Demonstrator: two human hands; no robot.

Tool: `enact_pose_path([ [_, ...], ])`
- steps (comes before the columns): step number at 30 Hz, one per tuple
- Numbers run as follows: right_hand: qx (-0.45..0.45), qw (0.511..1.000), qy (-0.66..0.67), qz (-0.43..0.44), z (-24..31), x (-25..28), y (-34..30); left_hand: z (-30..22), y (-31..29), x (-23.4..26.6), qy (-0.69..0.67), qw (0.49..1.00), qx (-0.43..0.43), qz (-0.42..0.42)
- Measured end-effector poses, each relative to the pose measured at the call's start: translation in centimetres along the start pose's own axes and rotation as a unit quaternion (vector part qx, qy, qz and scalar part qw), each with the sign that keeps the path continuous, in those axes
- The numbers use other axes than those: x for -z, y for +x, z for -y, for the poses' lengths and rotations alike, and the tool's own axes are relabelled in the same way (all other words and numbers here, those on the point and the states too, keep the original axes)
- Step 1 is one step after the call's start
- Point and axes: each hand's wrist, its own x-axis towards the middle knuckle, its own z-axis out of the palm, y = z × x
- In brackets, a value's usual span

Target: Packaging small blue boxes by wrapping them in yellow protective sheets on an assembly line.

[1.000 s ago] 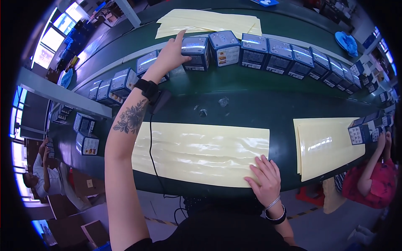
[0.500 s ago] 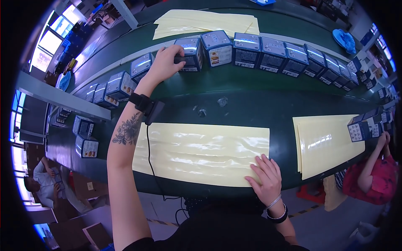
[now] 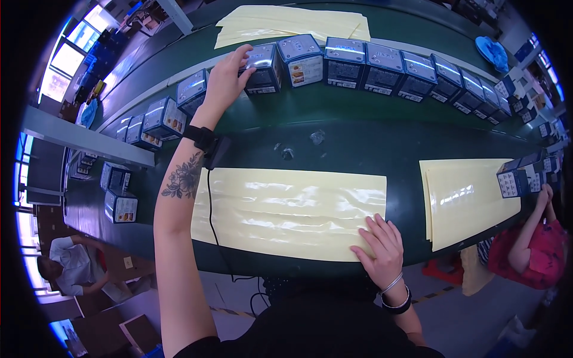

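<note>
My left hand (image 3: pixel 228 79) reaches to the far row, at the left side of a dark blue box (image 3: pixel 262 69). Its thumb and fingers are apart, the fingertips next to the box's left edge; whether they touch it I cannot tell. Nothing shows between them. A pale yellow glossy sheet (image 3: pixel 286 209) lies before me, creased lengthwise, its left end behind my left forearm. My right hand (image 3: pixel 383 249) rests open at the sheet's near right corner, fingers stretched over it. To the right of that blue box stands another, slightly turned box (image 3: pixel 300 62).
More blue boxes (image 3: pixel 382 68) continue the row both ways. Yellow sheets lie in a far stack (image 3: pixel 292 27) and a right stack (image 3: pixel 465 203). Clear plastic scraps (image 3: pixel 317 137) lie mid-table. A grey post (image 3: pixel 89 134) stands left; a co-worker's hands (image 3: pixel 544 194) are at right.
My left hand has drawn back leftward from the blue box, its fingers no longer over the top. The right hand stays on the sheet. The whole view has shifted slightly.
</note>
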Motion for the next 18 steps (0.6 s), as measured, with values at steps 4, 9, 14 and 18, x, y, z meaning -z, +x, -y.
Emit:
enact_pose_path([
  [4,0.001,1.0,0.002,0.006,0.0,-0.3,0.1,2.8,-0.4,-0.7,0.17,0.977,-0.132,-0.009],
  [9,0.01,1.0,0.003,0.014,-0.3,-0.3,0.8,2.8,-0.7,-0.9,0.192,0.978,-0.068,0.039],
  [14,0.001,0.997,-0.057,0.06,-2.0,1.9,1.8,-1.0,-4.4,1.4,0.213,0.97,-0.047,0.104],
  [18,-0.016,0.994,-0.08,0.066,0.2,2.8,2.0,-13.4,-11.9,7.1,0.039,0.948,-0.05,0.313],
])
